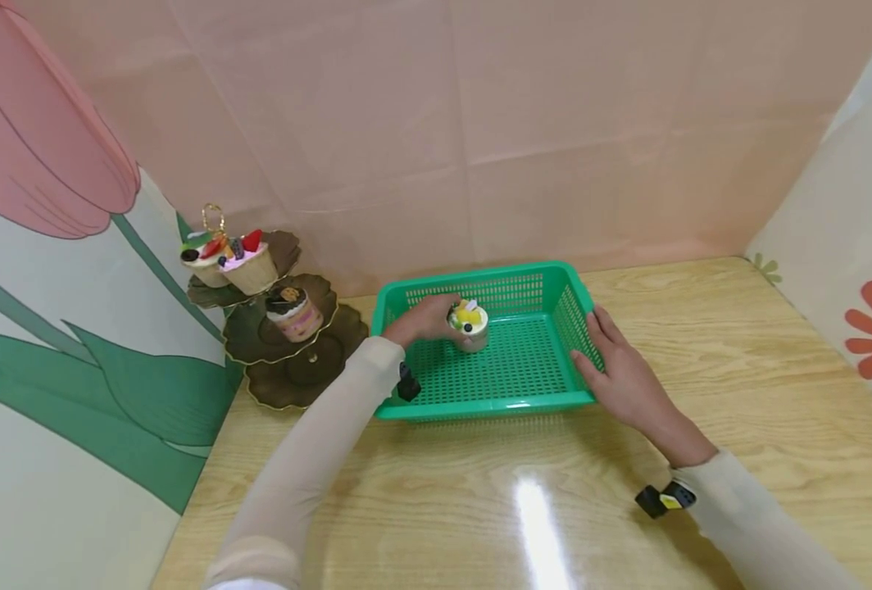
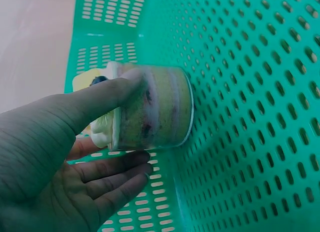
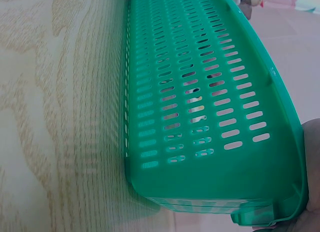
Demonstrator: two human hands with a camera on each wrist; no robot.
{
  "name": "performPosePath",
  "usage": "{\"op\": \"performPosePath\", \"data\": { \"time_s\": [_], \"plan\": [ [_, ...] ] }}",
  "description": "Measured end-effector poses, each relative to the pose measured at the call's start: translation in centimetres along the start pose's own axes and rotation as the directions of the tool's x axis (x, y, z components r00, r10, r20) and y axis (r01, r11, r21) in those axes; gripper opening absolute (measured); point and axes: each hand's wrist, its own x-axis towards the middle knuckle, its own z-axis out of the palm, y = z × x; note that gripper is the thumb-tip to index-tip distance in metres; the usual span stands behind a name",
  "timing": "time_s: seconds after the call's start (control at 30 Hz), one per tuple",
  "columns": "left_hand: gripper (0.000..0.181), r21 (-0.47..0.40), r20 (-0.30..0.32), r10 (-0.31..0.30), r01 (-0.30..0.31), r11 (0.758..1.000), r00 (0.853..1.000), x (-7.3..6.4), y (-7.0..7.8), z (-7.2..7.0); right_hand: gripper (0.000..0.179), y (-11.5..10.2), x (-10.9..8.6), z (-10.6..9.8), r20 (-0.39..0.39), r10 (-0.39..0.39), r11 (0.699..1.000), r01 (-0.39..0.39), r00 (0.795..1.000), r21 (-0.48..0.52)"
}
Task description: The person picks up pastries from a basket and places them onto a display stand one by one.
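Observation:
In the head view my left hand (image 1: 430,318) reaches into a green plastic basket (image 1: 480,408) and holds a cake cup (image 1: 471,338) topped with yellow fruit and cream. The left wrist view shows the cup's clear side with cake layers (image 2: 165,107); its base is right at the perforated basket floor. My thumb lies along one side of it, with fingers (image 2: 117,189) behind and below. At the basket's right end, my right hand (image 1: 624,377) grips the rim, thumb over the inner side. Only a sliver of that hand shows in the right wrist view.
Left of the basket stands a dark three-tier stand (image 1: 281,385) with gold edges. Two fruit-topped cupcakes (image 1: 252,266) sit on its top tier and a chocolate-topped cake cup (image 1: 294,315) on the middle one. A pink backdrop (image 1: 406,164) rises behind the wooden table (image 1: 421,492).

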Motion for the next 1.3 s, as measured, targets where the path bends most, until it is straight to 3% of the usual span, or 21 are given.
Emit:
{"op": "performPosePath", "data": {
  "time_s": [0.3,0.53,0.97,1.3],
  "plan": [
    [0.074,-0.062,-0.017,-0.017,0.016,0.998,1.0,-0.4,-0.1,-0.4,0.071,-0.1,0.1,0.0,0.006,-0.001,1.0,0.001,1.0,0.01],
    [0.068,-0.173,-0.085,-0.034,0.019,0.985,0.996,-0.8,-0.2,-1.0,0.071,-0.2,0.1,0.0,-0.001,-0.009,1.0,0.009,1.0,0.006],
    [0.075,-0.267,-0.15,-0.063,0.021,0.964,0.987,-2.5,-0.2,-2.5,0.072,-0.2,0.1,-0.1,0.0,0.008,1.0,-0.008,1.0,0.01],
    [0.065,-0.32,-0.207,0.0,-0.068,0.945,0.978,-3.0,-0.7,-2.8,0.072,0.0,-0.1,0.0,-0.001,0.011,1.0,-0.011,1.0,0.013]
  ]
}}
